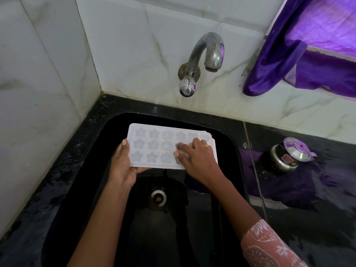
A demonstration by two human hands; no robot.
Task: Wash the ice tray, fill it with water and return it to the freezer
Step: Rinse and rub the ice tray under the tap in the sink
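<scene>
Gripping tray (154,145) by left end with left hand (123,166) above sink's (107,135) far half; pressing right hand (194,158), fingers loosely bent, onto right-side cells, grasping nothing.

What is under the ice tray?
The black sink, with its drain nearer the person. The left hand grips the ice tray at its left end; its fingers underneath are hidden.
</scene>
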